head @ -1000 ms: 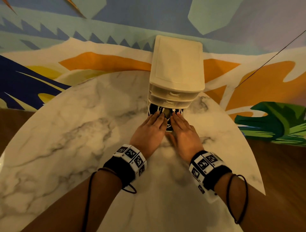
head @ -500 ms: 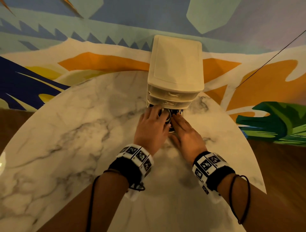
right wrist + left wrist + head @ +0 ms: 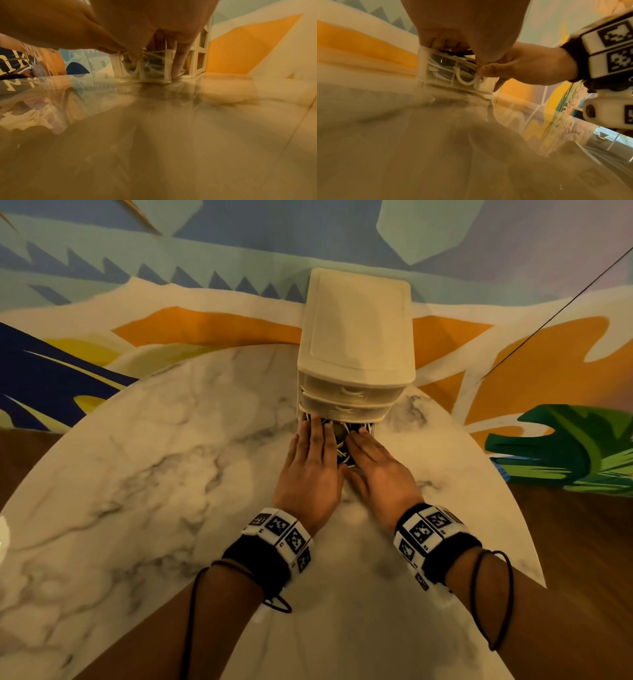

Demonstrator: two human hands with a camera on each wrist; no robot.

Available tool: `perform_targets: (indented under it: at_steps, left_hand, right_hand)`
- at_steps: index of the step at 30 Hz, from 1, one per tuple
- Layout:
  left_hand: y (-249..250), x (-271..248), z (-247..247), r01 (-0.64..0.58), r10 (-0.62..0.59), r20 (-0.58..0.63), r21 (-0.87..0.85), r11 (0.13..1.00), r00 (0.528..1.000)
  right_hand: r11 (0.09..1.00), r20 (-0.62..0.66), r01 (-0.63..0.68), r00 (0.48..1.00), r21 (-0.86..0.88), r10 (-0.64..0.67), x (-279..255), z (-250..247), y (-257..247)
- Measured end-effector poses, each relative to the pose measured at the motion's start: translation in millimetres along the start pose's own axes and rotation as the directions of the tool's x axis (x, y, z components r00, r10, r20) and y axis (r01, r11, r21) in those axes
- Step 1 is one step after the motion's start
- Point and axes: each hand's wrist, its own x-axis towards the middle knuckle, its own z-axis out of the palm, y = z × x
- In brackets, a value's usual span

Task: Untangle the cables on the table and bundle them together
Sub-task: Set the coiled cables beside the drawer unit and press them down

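Note:
A cream drawer unit (image 3: 356, 337) stands at the far side of the marble table (image 3: 137, 474). Its bottom drawer (image 3: 484, 83) is pulled out a little and holds white and black cables (image 3: 342, 451), seen coiled through the clear drawer front (image 3: 436, 67). My left hand (image 3: 310, 460) lies flat on the cables, fingers straight and reaching under the drawer above. My right hand (image 3: 376, 463) lies flat beside it on the drawer's right part. Its thumb (image 3: 485, 70) presses the drawer front by the handle (image 3: 465, 81), and one finger (image 3: 178, 65) runs down the drawer's right side.
The two upper drawers (image 3: 349, 397) are closed. A colourful painted wall (image 3: 171, 330) rises right behind the unit. A thin black line (image 3: 548, 320) crosses the wall at right. Wooden floor (image 3: 582, 542) shows past the table's right edge.
Both hands have slid forward over the open drawer toward the unit, the left fingers now tucked under the drawer above. The drawer stands about where it did.

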Motion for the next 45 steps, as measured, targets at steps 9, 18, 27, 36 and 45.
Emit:
perform_targets:
  at_steps: [9,18,27,36,45]
  left_hand:
    - [-26,0,2,-0.112,0.095,-0.214,-0.068,0.991,0.972]
    - [-18,12,-6,0.007,-0.038,-0.217,-0.141,0.990,0.975]
    - [-4,15,-18,0.106,-0.124,-0.166,-0.109,0.988,0.978]
    - [0,20,-16,0.073,-0.083,-0.244,-0.051,0.996,0.966]
    - [-21,20,-19,-0.115,0.108,-0.146,-0.036,0.993,0.983]
  right_hand:
    - [0.999,0.054,-0.024,0.998,-0.037,0.026,11,-6,5]
    - [0.994,-0.151,-0.087,0.984,0.060,0.095,4,1,-3]
    - [0.986,-0.317,-0.067,0.942,0.152,0.113,0,-1,-2]
    - [0.981,-0.234,-0.052,0.967,0.185,0.096,14,-13,5]
    - [0.995,-0.168,-0.084,0.981,0.053,0.092,28,-17,12]
